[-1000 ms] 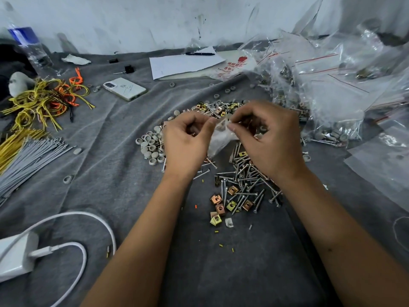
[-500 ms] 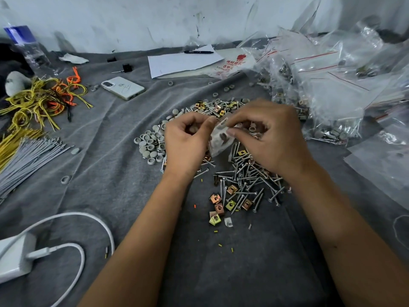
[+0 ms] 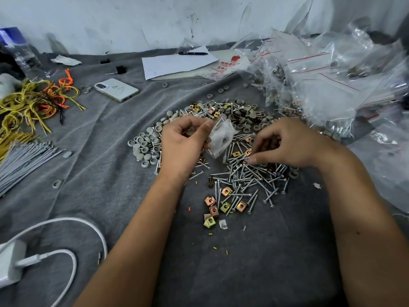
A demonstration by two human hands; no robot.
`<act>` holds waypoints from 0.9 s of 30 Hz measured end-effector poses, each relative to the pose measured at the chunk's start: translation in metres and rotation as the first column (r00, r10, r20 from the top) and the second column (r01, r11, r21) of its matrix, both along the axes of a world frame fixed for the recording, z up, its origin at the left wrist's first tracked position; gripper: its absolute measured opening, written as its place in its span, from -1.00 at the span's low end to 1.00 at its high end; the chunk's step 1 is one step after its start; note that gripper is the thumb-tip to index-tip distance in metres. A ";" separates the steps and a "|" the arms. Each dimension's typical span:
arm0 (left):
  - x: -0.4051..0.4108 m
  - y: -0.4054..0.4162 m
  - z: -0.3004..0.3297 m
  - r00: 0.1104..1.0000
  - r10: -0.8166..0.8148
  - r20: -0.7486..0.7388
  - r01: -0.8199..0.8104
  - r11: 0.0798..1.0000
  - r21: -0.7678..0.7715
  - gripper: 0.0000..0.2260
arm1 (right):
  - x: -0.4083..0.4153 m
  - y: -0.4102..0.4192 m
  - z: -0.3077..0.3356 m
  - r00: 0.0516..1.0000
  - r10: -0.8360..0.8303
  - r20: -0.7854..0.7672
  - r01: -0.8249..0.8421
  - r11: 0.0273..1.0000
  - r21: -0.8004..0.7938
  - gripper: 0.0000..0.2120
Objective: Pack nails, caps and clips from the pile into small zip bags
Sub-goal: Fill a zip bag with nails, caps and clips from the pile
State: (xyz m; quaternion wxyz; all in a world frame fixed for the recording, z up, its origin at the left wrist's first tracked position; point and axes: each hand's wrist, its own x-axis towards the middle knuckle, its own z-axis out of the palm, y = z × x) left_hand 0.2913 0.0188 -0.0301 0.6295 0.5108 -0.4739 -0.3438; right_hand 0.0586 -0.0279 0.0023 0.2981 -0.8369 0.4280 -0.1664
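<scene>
My left hand (image 3: 183, 142) pinches the top of a small clear zip bag (image 3: 220, 138), which hangs over the pile with a few pieces inside. To the right, my right hand (image 3: 285, 145) is down on the silver nails (image 3: 243, 180), fingers curled and fingertips pinched among them; what they hold is hidden. Grey round caps (image 3: 146, 147) lie left of the bag and behind it. Gold and copper square clips (image 3: 221, 204) lie at the near edge of the pile, with more at the back.
A heap of filled zip bags (image 3: 332, 85) rises at the back right. A phone (image 3: 116, 89), paper and pen (image 3: 177, 63) lie behind the pile. Yellow and orange wires (image 3: 33, 103), grey ties (image 3: 24, 158) and a white charger with cable (image 3: 13, 262) are on the left.
My right hand has let go of the bag's mouth and dropped right onto the nails. My left hand now holds the bag alone.
</scene>
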 end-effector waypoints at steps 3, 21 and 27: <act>-0.002 0.001 0.000 0.998 -0.053 0.025 0.053 0.998 0.033 -0.94 | 0.004 0.000 -0.002 0.997 0.064 -0.040 -0.063 0.998 0.019 -0.87; -0.009 0.002 -0.004 0.951 -0.080 0.299 0.078 0.997 0.021 -0.94 | 0.034 0.011 -0.003 0.984 0.068 0.162 -0.002 0.927 -0.375 -0.83; -0.008 0.001 -0.003 0.965 -0.055 0.257 0.048 0.998 0.031 -0.94 | 0.033 0.013 -0.002 0.955 -0.034 0.294 0.150 0.911 -0.383 -0.83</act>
